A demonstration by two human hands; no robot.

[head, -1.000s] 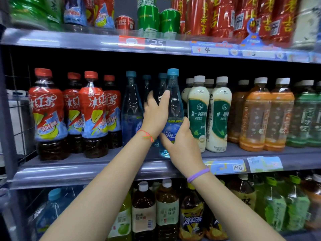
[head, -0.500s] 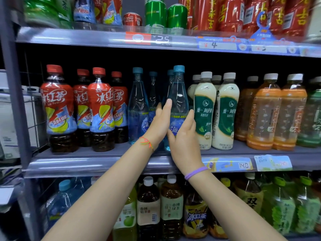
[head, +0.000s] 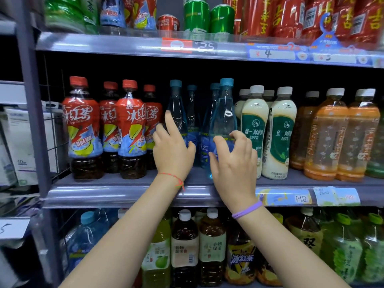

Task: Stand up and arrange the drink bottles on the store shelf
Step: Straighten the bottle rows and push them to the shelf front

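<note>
On the middle shelf (head: 116, 194) stand several clear blue water bottles with blue caps. My right hand (head: 234, 163) is on the front blue bottle (head: 225, 113), thumb and curled fingers gripping it at its blue label; the bottle stands upright near the shelf's front edge. My left hand (head: 172, 148) is spread beside it, straight fingers touching the left blue bottle (head: 176, 109). More blue bottles (head: 192, 109) stand behind, partly hidden.
Red iced-tea bottles (head: 83, 125) stand to the left, white milk-tea bottles (head: 278, 132) and orange tea bottles (head: 330, 134) to the right. Cans (head: 221, 19) fill the upper shelf, large bottles (head: 184, 246) the lower one. A grey upright post (head: 33, 113) bounds the left.
My left hand has left the front blue bottle and moved left onto the neighbouring blue bottle. My right hand's fingers have curled on the front bottle. The view has shifted closer.
</note>
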